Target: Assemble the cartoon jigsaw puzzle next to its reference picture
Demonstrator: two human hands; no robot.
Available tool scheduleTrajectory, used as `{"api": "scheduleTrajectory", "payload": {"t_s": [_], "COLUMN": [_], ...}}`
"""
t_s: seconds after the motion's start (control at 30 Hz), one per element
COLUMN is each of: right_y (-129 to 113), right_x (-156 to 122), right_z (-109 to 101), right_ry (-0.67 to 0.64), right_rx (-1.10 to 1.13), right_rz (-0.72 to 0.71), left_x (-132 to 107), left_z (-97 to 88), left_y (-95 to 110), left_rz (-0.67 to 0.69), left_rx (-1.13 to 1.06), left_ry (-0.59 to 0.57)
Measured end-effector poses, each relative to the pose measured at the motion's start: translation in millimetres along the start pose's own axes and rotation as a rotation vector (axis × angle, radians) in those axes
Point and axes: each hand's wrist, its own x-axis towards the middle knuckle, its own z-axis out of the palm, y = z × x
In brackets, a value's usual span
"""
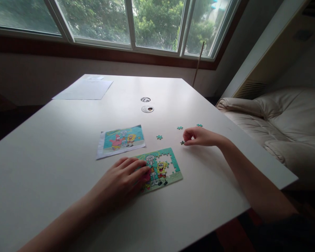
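A cartoon jigsaw puzzle in a flat tray lies on the white table, with a gap in its upper right part. My left hand rests over the puzzle's left side, fingers stretched out and lying on it, hiding that part. To the right, my right hand is closed in a pinch on a small dark puzzle piece at the tabletop. Nearby lie loose turquoise pieces: one piece above the puzzle, another piece beyond my right hand, and a third piece just behind it.
A paper picture of the same cartoon scene lies behind the puzzle. Two round discs sit farther back on the table. White sheets lie at the far left. A pale leather sofa stands to the right, windows ahead.
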Motion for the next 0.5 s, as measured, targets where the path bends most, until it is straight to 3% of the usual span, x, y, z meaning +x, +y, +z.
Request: {"api": "scheduleTrajectory", "payload": {"t_s": [0.23,0.5], "right_y": [-33.1,-32.3], "right_x": [0.6,-5.5], "right_z": [8.6,46.9], "right_ry": [-0.18,-0.046], "right_rx": [0.142,0.304], "right_rz": [-0.14,-0.111], "left_x": [1.0,1.2], "left_z": [0.0,1.3], "left_y": [1.6,1.8], "left_rz": [-0.012,-0.025], "left_rx": [-0.006,-0.016], "left_ry": [0.005,-0.014]}}
